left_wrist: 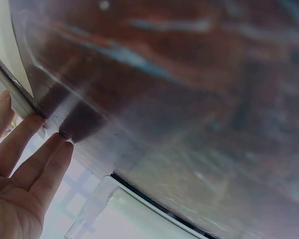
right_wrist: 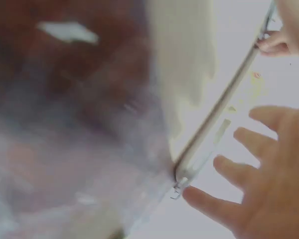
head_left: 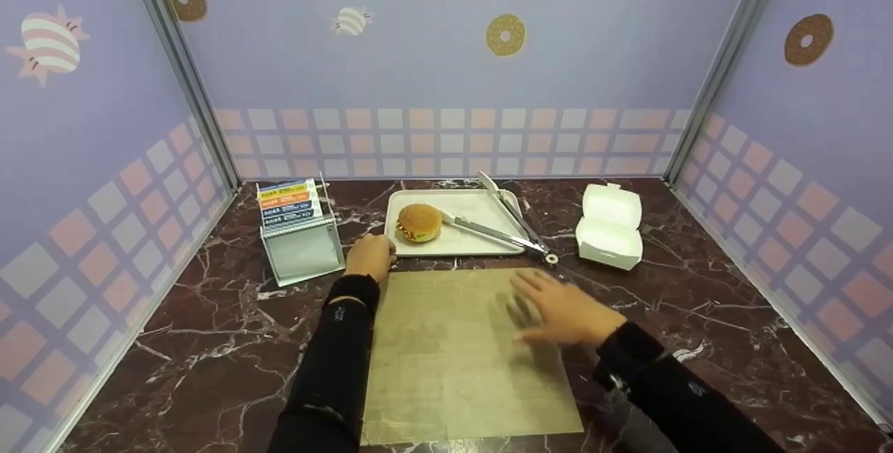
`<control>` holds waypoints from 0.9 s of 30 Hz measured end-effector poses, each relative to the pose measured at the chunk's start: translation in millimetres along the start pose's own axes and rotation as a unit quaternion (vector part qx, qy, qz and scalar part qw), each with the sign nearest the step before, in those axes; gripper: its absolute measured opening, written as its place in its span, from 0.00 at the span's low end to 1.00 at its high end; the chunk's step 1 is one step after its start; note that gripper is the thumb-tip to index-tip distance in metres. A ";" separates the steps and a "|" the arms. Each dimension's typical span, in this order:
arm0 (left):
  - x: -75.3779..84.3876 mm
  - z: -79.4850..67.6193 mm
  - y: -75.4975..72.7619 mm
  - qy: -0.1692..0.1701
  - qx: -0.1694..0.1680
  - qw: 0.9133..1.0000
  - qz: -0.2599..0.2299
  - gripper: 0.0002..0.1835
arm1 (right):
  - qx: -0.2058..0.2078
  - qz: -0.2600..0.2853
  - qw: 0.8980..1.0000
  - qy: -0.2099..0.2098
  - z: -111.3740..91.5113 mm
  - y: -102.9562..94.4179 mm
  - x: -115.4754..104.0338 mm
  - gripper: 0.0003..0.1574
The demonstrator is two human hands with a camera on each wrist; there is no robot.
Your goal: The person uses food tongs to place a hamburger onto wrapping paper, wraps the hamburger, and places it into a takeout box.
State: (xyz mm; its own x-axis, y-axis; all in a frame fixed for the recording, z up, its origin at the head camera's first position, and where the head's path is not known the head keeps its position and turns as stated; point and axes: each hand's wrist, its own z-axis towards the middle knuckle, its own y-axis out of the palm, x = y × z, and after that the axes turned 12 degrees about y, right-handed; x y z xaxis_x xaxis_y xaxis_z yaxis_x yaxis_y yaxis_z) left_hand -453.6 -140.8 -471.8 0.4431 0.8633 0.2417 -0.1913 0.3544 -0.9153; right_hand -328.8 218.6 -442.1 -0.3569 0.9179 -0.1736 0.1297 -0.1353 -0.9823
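Note:
In the head view my left hand (head_left: 370, 256) is at the front left corner of a white tray (head_left: 457, 249). The left wrist view shows its fingers (left_wrist: 52, 172) fairly straight, fingertips touching the tray's corner and the table beside it. My right hand (head_left: 565, 310) hovers above the right part of a tan paper sheet (head_left: 467, 362), fingers spread, holding nothing. On the tray sits a hamburger (head_left: 419, 223) with a browned bun. Metal tongs (head_left: 492, 231) lie across the tray's right side, their hinged end past the front rim.
Left of the tray stands a clear holder (head_left: 305, 250) with several coloured packets (head_left: 286, 205). A white clamshell box (head_left: 609, 229) is open at the right. Patterned walls enclose the dark marbled table (head_left: 230, 362) on three sides.

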 end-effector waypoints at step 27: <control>-9.4 -7.1 -6.4 0.069 0.003 0.998 -0.009 0.04 | 0.122 0.029 0.980 0.155 93.5 -3.6 45.5 0.46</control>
State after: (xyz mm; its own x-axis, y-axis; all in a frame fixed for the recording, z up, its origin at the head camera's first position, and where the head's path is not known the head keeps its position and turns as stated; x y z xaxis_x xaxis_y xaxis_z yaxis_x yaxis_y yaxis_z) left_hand -450.3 -153.6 -470.4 0.5625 0.7995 0.2107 -0.1882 0.3720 -0.9089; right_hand -432.0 225.9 -453.1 -0.0529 0.9699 -0.2377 -0.0974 -0.2420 -0.9654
